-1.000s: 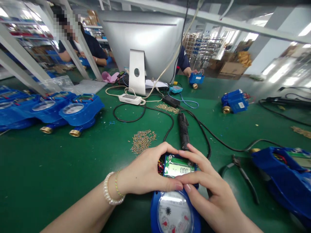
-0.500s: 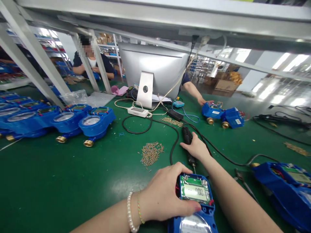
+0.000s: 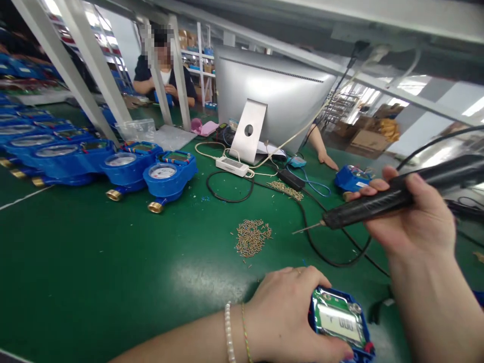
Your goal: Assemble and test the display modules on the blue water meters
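Note:
My left hand [image 3: 287, 317] grips a blue water meter [image 3: 342, 322] at the lower middle; its circuit board and lit display face up, and its lower part is cut off by the frame edge. Raised at the right, my right hand [image 3: 419, 222] is wrapped round a black electric screwdriver [image 3: 381, 204]. The thin bit points left, above the table and beside a pile of small brass-coloured screws [image 3: 252, 238]. The screwdriver is apart from the meter.
Several blue meters [image 3: 170, 174] stand in a row at the left. More screws [image 3: 285, 190] lie by a black adapter [image 3: 291, 179]. Cables and a white power strip [image 3: 232, 166] cross the table below a monitor [image 3: 264, 91]. A co-worker's hand [image 3: 327, 159] rests near another meter [image 3: 353, 177].
My right hand has picked the screwdriver up off the table and raised it to the right, its bit swung to point left. My left hand still holds the meter. The view has shifted.

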`<state>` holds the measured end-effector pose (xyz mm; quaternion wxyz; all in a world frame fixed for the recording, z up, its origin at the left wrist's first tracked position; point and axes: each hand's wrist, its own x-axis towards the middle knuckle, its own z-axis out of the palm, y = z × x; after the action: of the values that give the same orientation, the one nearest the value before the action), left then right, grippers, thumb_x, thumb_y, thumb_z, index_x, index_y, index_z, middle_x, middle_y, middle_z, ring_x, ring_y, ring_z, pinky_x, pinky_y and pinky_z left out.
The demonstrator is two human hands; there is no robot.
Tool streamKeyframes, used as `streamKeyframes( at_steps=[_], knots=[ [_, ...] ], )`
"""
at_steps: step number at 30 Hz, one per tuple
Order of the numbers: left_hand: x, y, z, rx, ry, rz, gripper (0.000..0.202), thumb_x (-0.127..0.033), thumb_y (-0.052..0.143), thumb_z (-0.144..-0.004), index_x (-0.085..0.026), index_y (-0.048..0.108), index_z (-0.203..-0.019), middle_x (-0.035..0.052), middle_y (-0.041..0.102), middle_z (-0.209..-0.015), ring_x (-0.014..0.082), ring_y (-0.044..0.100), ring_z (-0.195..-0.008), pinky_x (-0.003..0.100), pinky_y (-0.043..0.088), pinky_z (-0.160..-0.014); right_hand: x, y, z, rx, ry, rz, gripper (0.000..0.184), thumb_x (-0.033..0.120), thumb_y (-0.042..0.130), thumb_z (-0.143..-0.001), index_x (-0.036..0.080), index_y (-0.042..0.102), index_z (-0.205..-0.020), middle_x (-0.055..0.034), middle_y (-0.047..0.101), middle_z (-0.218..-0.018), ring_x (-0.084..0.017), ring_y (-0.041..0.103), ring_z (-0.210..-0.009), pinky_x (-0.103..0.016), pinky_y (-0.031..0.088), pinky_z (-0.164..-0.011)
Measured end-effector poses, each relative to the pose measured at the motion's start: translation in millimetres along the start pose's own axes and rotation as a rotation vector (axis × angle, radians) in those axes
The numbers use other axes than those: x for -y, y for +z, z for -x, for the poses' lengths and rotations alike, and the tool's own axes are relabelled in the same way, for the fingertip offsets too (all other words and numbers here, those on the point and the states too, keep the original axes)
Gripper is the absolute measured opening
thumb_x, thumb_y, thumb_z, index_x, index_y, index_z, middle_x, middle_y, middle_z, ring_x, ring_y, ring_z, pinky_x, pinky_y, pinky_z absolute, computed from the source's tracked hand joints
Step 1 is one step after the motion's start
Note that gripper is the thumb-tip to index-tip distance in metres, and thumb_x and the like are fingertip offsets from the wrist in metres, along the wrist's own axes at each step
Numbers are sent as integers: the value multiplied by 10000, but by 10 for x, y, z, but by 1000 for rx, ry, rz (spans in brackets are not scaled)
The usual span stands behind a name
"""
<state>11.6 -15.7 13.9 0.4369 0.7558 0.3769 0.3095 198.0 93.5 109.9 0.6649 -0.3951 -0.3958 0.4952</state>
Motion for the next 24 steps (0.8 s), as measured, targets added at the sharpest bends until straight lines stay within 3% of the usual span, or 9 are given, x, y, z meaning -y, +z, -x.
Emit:
streamKeyframes(
  at_steps=[3, 6, 11, 19, 24],
  knots=[
    [12, 8, -6, 3, 51, -4, 669, -527, 783, -596, -248, 567, -1164, 40, 675, -1047, 291, 636, -934, 456, 510, -856, -215, 316, 136, 155, 160, -39, 186, 234, 681, -698, 267, 623, -871, 31, 532, -729, -135, 532, -681, -347, 514, -749],
    [25, 8, -14, 6, 92, -3, 624, -544, 752, -638, -264, 578, -1168, 35, 678, -1070, 280, 638, -951, 437, 503, -876, -463, 541, 281, 353, 326, 0, 262, 212, 702, -686, 287, 600, -915, 54, 542, -737, -129, 551, -696, -339, 509, -762],
    [54, 5, -23, 12, 117, -12, 572, -588, 681, -687, -269, 581, -1151, 39, 683, -1043, 278, 648, -930, 433, 510, -848, -702, 691, 365, 543, 373, 11, 286, 223, 719, -723, 284, 591, -971, 52, 541, -763, -124, 560, -728, -309, 494, -773],
    [51, 12, -3, -17, 126, -1, 555, -534, 718, -684, -263, 578, -1148, 21, 678, -1038, 247, 641, -937, 375, 496, -868, -751, 655, 320, 551, 355, 68, 302, 212, 728, -719, 263, 588, -981, 46, 556, -757, -124, 565, -712, -291, 484, -744],
    [68, 6, -20, -11, 128, 28, 608, -526, 755, -651, -252, 587, -1167, 35, 673, -1086, 256, 635, -974, 379, 493, -888, -402, 531, 219, 454, 173, -5, 241, 166, 666, -738, 257, 596, -951, 41, 550, -735, -111, 550, -721, -303, 487, -780]
  ],
)
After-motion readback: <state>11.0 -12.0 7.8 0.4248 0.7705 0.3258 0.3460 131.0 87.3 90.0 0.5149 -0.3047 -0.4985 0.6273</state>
